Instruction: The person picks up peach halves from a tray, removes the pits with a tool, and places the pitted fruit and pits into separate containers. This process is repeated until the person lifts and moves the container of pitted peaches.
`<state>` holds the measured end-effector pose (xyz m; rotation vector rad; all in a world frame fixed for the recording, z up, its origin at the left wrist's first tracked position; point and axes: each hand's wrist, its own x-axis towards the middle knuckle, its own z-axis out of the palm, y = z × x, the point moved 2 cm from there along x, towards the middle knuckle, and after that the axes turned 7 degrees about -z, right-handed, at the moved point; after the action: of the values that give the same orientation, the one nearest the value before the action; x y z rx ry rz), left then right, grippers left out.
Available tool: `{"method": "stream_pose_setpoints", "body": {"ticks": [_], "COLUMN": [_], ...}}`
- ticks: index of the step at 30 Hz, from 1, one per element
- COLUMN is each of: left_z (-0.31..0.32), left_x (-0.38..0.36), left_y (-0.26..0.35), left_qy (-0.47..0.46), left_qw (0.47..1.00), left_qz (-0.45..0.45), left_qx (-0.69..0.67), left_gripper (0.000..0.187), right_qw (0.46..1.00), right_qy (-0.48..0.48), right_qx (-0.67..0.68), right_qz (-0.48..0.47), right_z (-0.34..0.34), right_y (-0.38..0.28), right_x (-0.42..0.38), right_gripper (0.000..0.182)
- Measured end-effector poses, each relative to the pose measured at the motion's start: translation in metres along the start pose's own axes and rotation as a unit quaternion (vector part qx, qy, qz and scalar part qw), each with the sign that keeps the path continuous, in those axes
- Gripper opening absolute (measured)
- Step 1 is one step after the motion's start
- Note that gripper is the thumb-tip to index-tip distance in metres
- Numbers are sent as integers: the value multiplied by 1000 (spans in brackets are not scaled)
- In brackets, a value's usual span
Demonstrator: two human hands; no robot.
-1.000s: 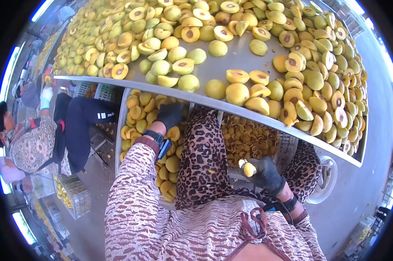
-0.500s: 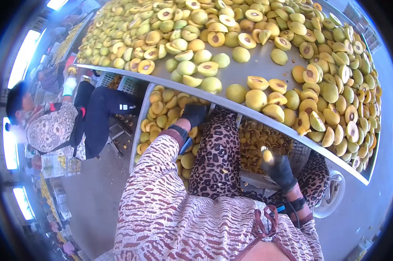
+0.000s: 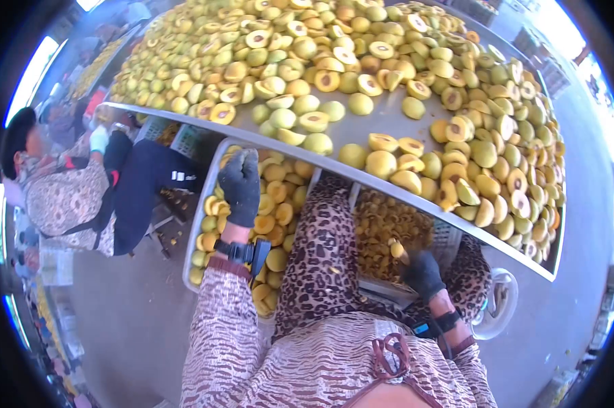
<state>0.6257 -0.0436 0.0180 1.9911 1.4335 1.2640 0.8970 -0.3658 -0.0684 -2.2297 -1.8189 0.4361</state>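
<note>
My left hand (image 3: pixel 241 187), in a dark glove, is over the left crate (image 3: pixel 192 262) of halved yellow stone fruit (image 3: pixel 274 190). Its fingers are curled in near the crate's far end; whatever may be inside them is hidden. My right hand (image 3: pixel 424 275), also gloved, is closed around a short tool (image 3: pixel 397 250) with a rounded, pale yellow end that points up and left. That hand is in front of a second crate (image 3: pixel 446 234) filled with small brownish-yellow fruit pieces (image 3: pixel 388 228), between my knees.
A metal-rimmed table (image 3: pixel 382 114) heaped with halved fruit (image 3: pixel 484 153) spans the space ahead, its edge above both crates. At the left sits another person (image 3: pixel 69 190) with a gloved hand. A white bucket (image 3: pixel 499 306) stands by my right knee.
My left hand has moved from the crate's right side by my knee to its far left, over the fruit. My right hand stays low with the tool, its end tipped more leftward.
</note>
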Motion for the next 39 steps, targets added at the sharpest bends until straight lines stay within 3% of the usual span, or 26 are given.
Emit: {"method": "stream_pose_setpoints", "body": {"ticks": [1, 3, 5, 6, 8, 10, 12, 13, 14, 16, 17, 18, 20, 21, 22, 23, 24, 26, 27, 28, 29, 30, 32, 36, 39], "left_z": [6, 31, 85, 104, 145, 161, 169, 174, 178, 190, 191, 191, 197, 202, 201, 198, 182, 150, 140, 133, 126, 117, 103, 86, 76], "left_x": [0, -3, -11, -12, -26, -22, -12, -6, 1, 8, 7, 6, 9, 14, 17, 16, 12, 2, -8, -20, -32, -44, -72, -113, -126], "left_y": [18, 62, 126, 141, 146, 157, 153, 150, 148, 148, 149, 151, 138, 120, 110, 105, 118, 135, 139, 144, 149, 155, 170, 184, 193], "left_qy": [-5, -36, -164, -231, -310, -326, -337, -348, -341, -370, -368, -356, -347, -366, -378, -368, -371, -343, -345, -357, -361, -359, -378, -372, -385], "left_qw": [1000, 986, 966, 950, 930, 924, 920, 916, 914, 890, 889, 896, 896, 920, 919, 912, 869, 816, 816, 739, 647, 648, 543, 532, 626], "left_qz": [0, 125, 184, 211, 169, 116, 94, 69, 85, 65, 71, 93, 129, 107, 81, -31, -142, -226, -227, -242, -253, -259, -331, -366, -303], "left_qx": [-12, -101, -83, -17, 98, 165, 175, 189, 203, 258, 263, 249, 245, 87, -72, -180, -295, -407, -405, -518, -622, -620, -673, -666, -607], "left_gripper": [20, 21, 26, 33, 44, 48, 50, 52, 43, 40, 40, 45, 51, 47, 44, 35, 35, 35, 35, 35, 35, 35, 35, 41, 39], "right_qw": [999, 996, 974, 974, 839, 817, 763, 694, 688, 493, 643, 639, 684, 679, 709, 737, 733, 772, 776, 775, 808, 833, 831, 820, 816], "right_qy": [7, 16, 29, 34, 37, 91, 70, 39, 45, -28, 51, 56, -89, -84, -92, -98, -90, 32, 34, 32, 91, 147, 164, 191, 206], "right_qx": [44, 84, 225, 222, 533, 552, 615, 701, 706, 853, 746, 751, 679, 688, 662, 636, 644, 626, 617, 618, 578, 533, 532, 538, 539], "right_qz": [14, 26, -5, -4, 104, 139, 185, 160, 162, 170, 167, 159, 249, 243, 223, 205, 201, 110, 124, 125, 66, 7, 5, 33, 25], "right_z": [-12, -23, -32, -41, -73, -105, -116, -112, -100, -65, -45, -31, 0, -2, -11, -20, -27, -54, -77, -81, -86, -91, -104, -100, -84], "right_y": [-10, -24, -30, -36, -52, -63, -62, -54, -44, -28, -26, -23, -27, -31, -37, -43, -47, -51, -55, -55, -56, -58, -65, -69, -67], "right_x": [3, 4, 7, 7, 0, 3, 6, 9, 9, 17, 19, 16, 6, 4, -2, -6, -5, 0, 1, 9, 15, 20, 31, 41, 39], "right_gripper": [16, 15, 14, 14, 16, 16, 18, 19, 19, 16, 15, 15, 12, 12, 12, 13, 13, 13, 13, 13, 12, 12, 10, 10, 14]}}
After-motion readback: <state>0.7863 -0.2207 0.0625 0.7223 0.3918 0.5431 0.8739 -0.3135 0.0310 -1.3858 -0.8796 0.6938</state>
